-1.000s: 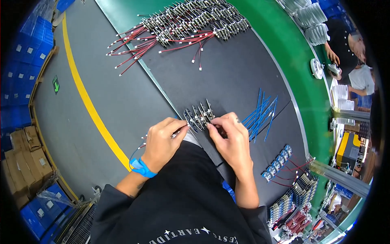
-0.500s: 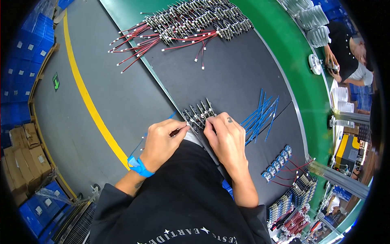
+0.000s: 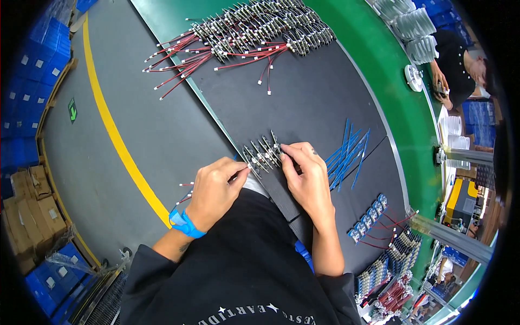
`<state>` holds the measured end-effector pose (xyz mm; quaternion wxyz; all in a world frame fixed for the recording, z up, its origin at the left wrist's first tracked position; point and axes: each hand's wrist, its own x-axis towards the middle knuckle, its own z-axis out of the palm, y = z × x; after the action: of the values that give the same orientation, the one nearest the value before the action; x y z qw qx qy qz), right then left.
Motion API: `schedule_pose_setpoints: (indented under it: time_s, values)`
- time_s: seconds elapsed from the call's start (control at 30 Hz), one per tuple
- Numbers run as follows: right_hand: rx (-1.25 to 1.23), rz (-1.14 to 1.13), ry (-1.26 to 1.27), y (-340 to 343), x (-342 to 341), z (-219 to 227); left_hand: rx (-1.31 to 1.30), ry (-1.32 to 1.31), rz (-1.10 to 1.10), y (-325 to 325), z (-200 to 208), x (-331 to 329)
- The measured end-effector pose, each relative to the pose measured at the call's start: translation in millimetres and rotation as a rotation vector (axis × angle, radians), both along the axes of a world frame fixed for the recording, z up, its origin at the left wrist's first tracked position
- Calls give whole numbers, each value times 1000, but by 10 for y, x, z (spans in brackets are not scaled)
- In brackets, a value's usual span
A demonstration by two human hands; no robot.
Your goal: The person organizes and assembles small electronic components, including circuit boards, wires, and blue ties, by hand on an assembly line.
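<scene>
A short row of small circuit boards (image 3: 262,155) stands on edge at the near edge of the black mat. My right hand (image 3: 309,176) pinches the right end board between thumb and forefinger. My left hand (image 3: 216,187) is closed at the row's left end, its thumb and forefinger together on thin wires that are mostly hidden by the fingers. Small white plugs (image 3: 184,185) on red wire ends stick out behind that hand, over the floor side. A blue band (image 3: 185,223) circles my left wrist.
Many wired circuit boards (image 3: 260,27) lie in rows at the far end. Thin blue strands (image 3: 346,154) lie right of my hands, with small blue boards (image 3: 368,216) nearer. More boards (image 3: 387,265) are stacked at lower right. A co-worker (image 3: 455,70) sits across the green bench.
My right hand has shifted slightly right and its fingers have come to the end board. More white plugs show behind my left hand, where a blue strand was visible before.
</scene>
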<state>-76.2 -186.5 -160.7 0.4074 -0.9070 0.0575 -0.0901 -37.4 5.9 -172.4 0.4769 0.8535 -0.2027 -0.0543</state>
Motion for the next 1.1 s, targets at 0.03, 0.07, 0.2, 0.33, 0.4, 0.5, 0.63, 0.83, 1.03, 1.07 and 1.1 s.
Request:
schedule_pose_setpoints:
  time_s: [0.03, 0.07, 0.2, 0.33, 0.4, 0.5, 0.63, 0.83, 1.03, 1.07, 1.1]
  values:
    - [4, 17, 11, -6, 17, 10, 7, -15, -12, 0, 12, 21]
    - [2, 14, 7, -2, 38, 26, 15, -30, -26, -1, 17, 47]
    - [139, -27, 40, -17, 155, 26, 31, -73, -72, -27, 66, 210]
    - [136, -15, -76, -106, 429, 42, 6, -202, -98, -96, 145, 506]
    - [123, -9, -130, -190, 630, 9, 2, -267, -90, -154, 126, 710]
    - [59, 24, -212, -382, 1006, 4, -39, -281, -86, -324, 132, 1055]
    - [7, 42, -322, -556, 1492, -6, -4, -482, 3, -542, 63, 1454]
    - [-296, 1, -396, -651, 1794, -156, 154, -507, 46, -758, -173, 1720]
    - [-173, -89, -295, -505, 1434, 2, 148, -590, 150, -729, -117, 1619]
    - [-111, -98, -267, -486, 1372, 17, 166, -599, 130, -712, -114, 1608]
    - [-49, -107, -239, -470, 1308, 32, 182, -610, 109, -703, -117, 1606]
